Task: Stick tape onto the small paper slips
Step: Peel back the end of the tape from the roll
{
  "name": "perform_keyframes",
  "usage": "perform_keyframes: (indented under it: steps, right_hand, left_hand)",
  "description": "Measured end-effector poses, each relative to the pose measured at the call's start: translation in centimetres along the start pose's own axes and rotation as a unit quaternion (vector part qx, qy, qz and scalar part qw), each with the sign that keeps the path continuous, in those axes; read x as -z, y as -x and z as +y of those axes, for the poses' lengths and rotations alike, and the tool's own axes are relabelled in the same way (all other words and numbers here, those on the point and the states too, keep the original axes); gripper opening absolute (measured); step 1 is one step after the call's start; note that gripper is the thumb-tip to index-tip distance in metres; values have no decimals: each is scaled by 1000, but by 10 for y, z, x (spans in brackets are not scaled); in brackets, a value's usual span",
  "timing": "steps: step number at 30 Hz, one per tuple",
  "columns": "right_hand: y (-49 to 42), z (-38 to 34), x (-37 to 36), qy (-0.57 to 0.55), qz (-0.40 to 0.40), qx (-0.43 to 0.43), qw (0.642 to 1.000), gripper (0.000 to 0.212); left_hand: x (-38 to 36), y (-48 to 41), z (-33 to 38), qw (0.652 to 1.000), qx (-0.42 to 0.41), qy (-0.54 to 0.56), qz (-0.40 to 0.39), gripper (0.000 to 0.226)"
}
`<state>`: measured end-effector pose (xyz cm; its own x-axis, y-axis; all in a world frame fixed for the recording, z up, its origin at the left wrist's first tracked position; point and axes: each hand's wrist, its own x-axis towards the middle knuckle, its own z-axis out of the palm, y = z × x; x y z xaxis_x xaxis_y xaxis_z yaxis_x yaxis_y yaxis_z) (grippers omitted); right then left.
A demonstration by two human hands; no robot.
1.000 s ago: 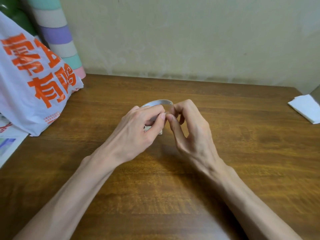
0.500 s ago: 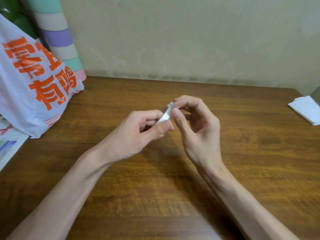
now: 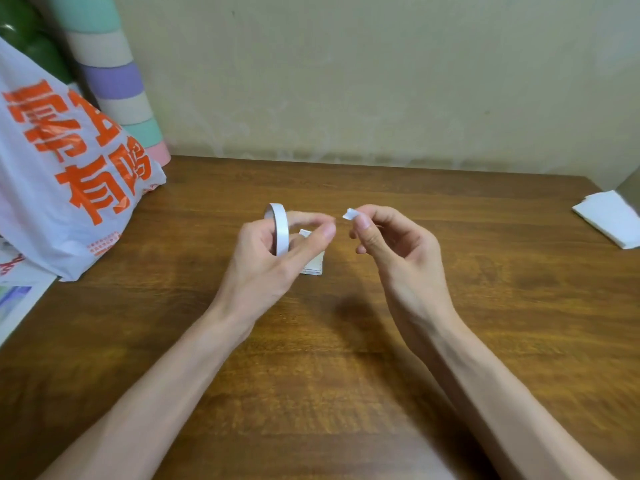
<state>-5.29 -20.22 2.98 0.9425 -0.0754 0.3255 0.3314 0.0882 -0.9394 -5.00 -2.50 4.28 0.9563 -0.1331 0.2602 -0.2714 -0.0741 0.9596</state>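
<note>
My left hand (image 3: 277, 258) holds a thin white roll of tape (image 3: 280, 227) upright, fingers curled through and around the ring. My right hand (image 3: 388, 244) pinches a short torn piece of white tape (image 3: 349, 214) between thumb and forefinger, a small gap away from the left fingertips. A small stack of paper slips (image 3: 314, 263) lies on the wooden table (image 3: 311, 358) just behind and under my left hand, mostly hidden by it.
A white plastic bag (image 3: 65, 188) with orange lettering stands at the left, with pastel striped rolls (image 3: 117, 81) behind it against the wall. Printed paper (image 3: 14, 299) lies at the left edge. Folded white tissue (image 3: 609, 216) sits at the far right edge.
The hands have pulled apart. A short piece of tape has come off the roll and stays in the right hand's pinch; the roll now stands visible in the left hand.
</note>
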Motion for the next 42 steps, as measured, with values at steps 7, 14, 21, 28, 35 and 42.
perform_keyframes:
  steps: [7, 14, 21, 28, 35, 42]
  right_hand:
    - [-1, 7, 1, 79, -48, 14, 996, 13]
    - [0, 12, 1, 140, -46, 37, 988, 5]
    - [0, 11, 0, 147, -27, 29, 988, 3]
    - [4, 10, -6, 149, 3, 4, 989, 46]
    - [5, 5, -1, 192, 48, 111, 974, 10]
    - [7, 7, 0, 262, 29, 151, 953, 6]
  left_hand:
    - [-3, -4, -10, 998, -34, -32, 34, 8]
    - [-3, -5, -14, 994, -60, -48, 80, 7]
    - [-6, -3, -13, 989, -72, -65, 107, 6]
    - [-14, -1, -12, 984, -56, -75, 154, 5]
    - [-13, -3, -18, 994, -16, -10, 106, 8]
    - [-18, 0, -13, 994, -31, -35, 94, 14]
